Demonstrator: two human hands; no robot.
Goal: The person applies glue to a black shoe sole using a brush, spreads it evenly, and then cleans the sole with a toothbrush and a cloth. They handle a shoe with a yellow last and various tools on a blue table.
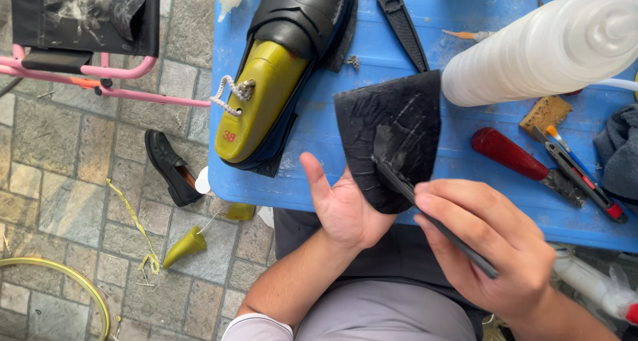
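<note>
— Spreading glue now: left hand [345,211] cupping the black sole piece [392,138] from beneath at the blue table [319,125] edge, fingers hidden under it, thumb standing free.

— Right hand [495,248] clamping fingers round a thin dark brush [432,215], tip pressing on the shiny patch. Probably needing even strokes out toward the dry edges next.

— Resting on the blue top: black loafer [299,22] on a yellow-green last [262,102], white squeeze bottle [545,45], red-handled knife [525,162].

— Paving stones below, spare black shoe [171,167] lying there.

Hands [345,211], black sole piece [392,138], brush [432,218]
</note>
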